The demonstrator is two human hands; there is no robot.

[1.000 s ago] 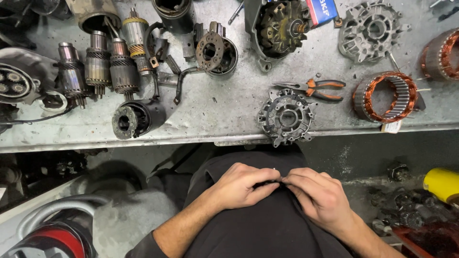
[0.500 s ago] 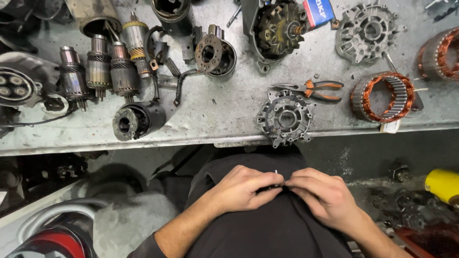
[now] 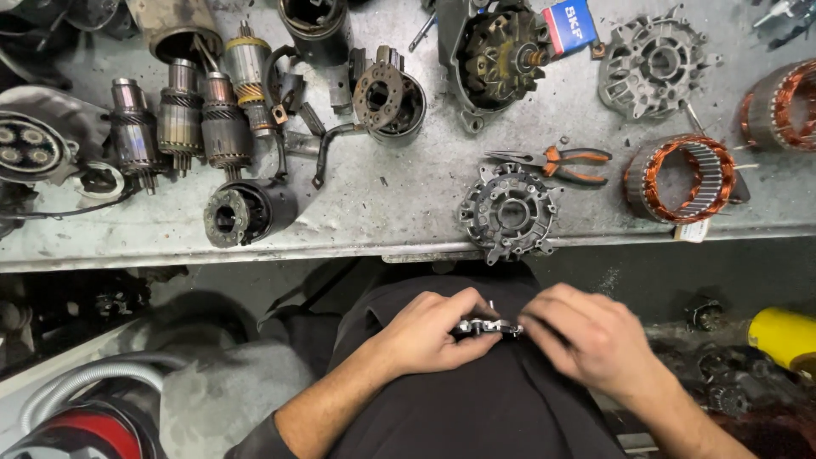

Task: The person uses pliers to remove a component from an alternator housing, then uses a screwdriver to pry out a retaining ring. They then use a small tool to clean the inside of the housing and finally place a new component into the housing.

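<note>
A small shiny metal part [image 3: 486, 326] lies flat between two hands, low over a dark lap. It looks bumpy and silver.

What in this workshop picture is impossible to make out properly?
All in the head view:
- Small metal part: mostly covered by the left hand and right hand; its kind cannot be told.
- Copper-wound ring at far right: cut off by the frame edge.
- Yellow object: cut off at the right edge.
- Area under the workbench: too dark to read.
</note>
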